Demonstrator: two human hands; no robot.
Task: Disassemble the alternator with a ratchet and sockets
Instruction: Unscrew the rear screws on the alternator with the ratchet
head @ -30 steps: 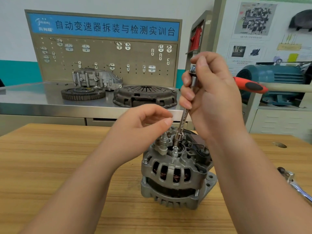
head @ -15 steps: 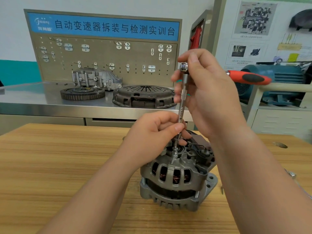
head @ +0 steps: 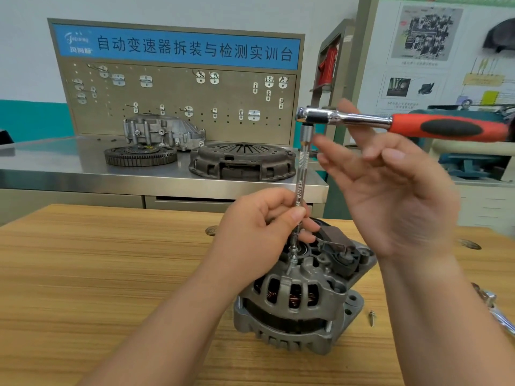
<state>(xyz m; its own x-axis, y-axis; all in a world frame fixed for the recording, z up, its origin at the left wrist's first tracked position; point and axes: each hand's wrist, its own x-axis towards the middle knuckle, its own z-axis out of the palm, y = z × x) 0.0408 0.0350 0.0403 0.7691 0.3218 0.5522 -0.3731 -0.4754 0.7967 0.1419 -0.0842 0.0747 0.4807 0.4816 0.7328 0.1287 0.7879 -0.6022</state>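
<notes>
A grey alternator (head: 292, 310) stands on the wooden table (head: 111, 274), copper windings showing through its slots. A long chrome extension bar (head: 302, 174) rises upright from a bolt on its top. A ratchet (head: 446, 128) with a red and black handle sits on the bar's upper end, handle pointing right. My left hand (head: 250, 240) pinches the bar's lower end just above the alternator. My right hand (head: 395, 196) is beside the bar with its fingers spread; one fingertip shows behind the ratchet's chrome neck, and I cannot tell whether it touches.
A loose bolt (head: 372, 317) lies on the table right of the alternator. A chrome tool (head: 498, 313) lies at the right edge. Behind, a steel bench (head: 83, 174) carries a flywheel (head: 140, 156), a clutch cover (head: 242, 161) and a gearbox housing (head: 164, 132).
My right hand has released the ratchet head and spread its fingers. My left hand has come down onto the lower end of the extension bar and pinched it.
</notes>
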